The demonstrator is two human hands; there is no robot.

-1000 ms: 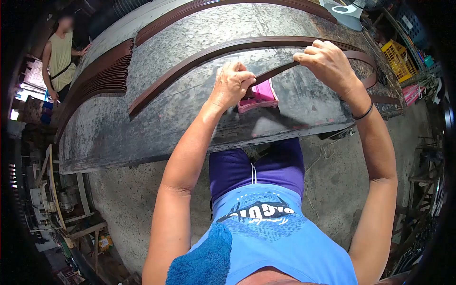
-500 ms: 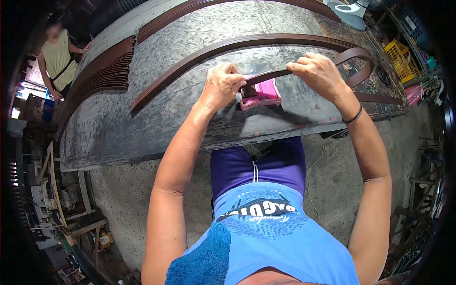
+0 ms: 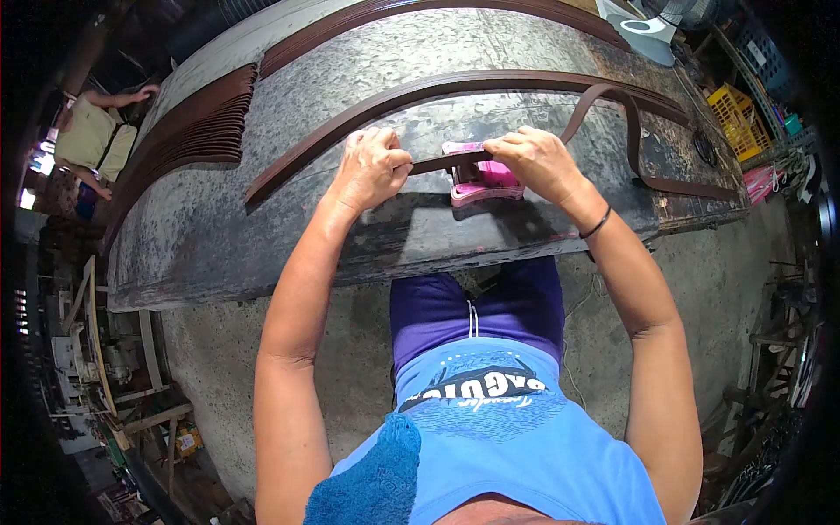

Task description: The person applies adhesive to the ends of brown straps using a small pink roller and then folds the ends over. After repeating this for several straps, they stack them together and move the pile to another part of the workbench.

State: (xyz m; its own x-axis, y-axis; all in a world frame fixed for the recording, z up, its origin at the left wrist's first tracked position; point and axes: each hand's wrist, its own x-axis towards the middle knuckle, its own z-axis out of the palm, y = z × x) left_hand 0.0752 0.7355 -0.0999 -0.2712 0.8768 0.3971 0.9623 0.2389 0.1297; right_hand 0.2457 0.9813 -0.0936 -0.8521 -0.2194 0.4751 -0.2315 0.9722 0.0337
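A brown strap [image 3: 448, 163] is stretched between my two hands above the table. My left hand [image 3: 371, 168] pinches its left end, and my right hand [image 3: 535, 159] grips it farther right. Between the hands, the strap passes over a pink block-like object [image 3: 487, 181] on the table. Beyond my right hand, the rest of the strap rises in a loop and then lies along the table toward the right edge. A long bundle of brown straps [image 3: 376, 102] curves across the table just behind my hands.
The dark, worn table [image 3: 306, 236] holds a fanned stack of brown strips [image 3: 188, 131] at left and another long bundle [image 3: 420, 9] at the far side. A person [image 3: 92, 140] is at the far left. A yellow crate [image 3: 738, 122] and a fan [image 3: 682, 10] are at right.
Both hands have moved left, pulling the strap across the pink object. The loop on the right has changed shape. The person at the far left has shifted and leaned.
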